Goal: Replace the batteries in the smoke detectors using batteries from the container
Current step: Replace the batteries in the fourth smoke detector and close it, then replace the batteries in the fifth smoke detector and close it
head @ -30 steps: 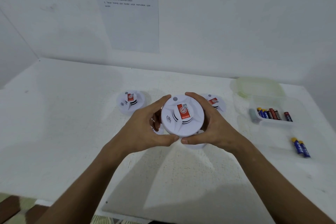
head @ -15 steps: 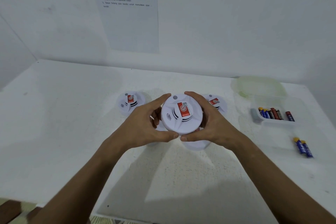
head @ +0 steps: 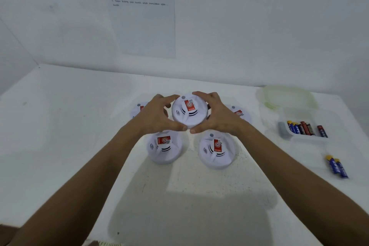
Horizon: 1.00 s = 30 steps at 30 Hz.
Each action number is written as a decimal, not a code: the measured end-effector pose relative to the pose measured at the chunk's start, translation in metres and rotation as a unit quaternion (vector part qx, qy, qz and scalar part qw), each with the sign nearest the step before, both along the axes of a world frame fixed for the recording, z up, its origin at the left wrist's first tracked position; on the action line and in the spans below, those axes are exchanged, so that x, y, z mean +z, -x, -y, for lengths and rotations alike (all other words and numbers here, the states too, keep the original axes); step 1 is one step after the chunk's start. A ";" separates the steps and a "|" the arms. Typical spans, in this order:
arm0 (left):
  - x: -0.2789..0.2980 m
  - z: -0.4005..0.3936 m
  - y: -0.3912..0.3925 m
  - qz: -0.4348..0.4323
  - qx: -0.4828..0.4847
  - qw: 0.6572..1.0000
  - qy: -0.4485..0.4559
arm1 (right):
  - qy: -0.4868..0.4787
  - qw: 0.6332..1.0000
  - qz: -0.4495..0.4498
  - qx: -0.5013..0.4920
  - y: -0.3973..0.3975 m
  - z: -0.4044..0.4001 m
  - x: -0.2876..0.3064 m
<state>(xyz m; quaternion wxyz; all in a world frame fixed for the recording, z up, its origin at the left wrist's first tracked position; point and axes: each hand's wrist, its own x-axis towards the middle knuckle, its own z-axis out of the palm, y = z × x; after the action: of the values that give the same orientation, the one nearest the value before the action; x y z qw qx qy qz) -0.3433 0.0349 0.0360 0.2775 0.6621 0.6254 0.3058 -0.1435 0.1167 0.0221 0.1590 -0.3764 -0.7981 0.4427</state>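
While both hands, left hand point(head: 157, 115) and right hand point(head: 216, 115), clasp its rim at frame centre, the round smoke detector point(head: 188, 113) faces upward, red label running toward the top.

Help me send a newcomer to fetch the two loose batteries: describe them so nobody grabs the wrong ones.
Start at the clear battery container on the right of the white table, before the pale green lid. Nearer the person from it lie the two loose batteries, side by side on the bare tabletop. Both are blue with yellow ends, and they alone sit outside the container.
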 end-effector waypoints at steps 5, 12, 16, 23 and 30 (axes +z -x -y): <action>-0.018 -0.025 0.008 -0.043 0.014 0.998 0.043 | -0.003 0.998 0.057 -0.019 0.015 -0.023 -0.025; -0.025 -0.039 0.007 -0.048 0.016 0.994 0.096 | -0.018 0.997 0.065 -0.031 0.016 -0.030 -0.039; -0.029 -0.044 0.005 -0.084 0.013 0.989 0.125 | -0.044 0.997 0.057 -0.026 0.016 -0.029 -0.042; -0.007 -0.040 -0.002 -0.144 0.026 0.978 0.148 | -0.034 0.998 0.035 -0.032 0.004 -0.019 -0.022; 0.015 -0.047 -0.055 -0.119 -0.012 0.989 0.082 | -0.043 0.991 -0.010 -0.127 -0.072 -0.017 0.005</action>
<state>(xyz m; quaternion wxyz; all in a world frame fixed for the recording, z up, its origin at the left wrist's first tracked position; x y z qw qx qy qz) -0.2885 0.0817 0.0513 0.2583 0.6764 0.6688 0.1687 -0.0716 0.1342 0.0266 0.2377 -0.4630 -0.7609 0.3876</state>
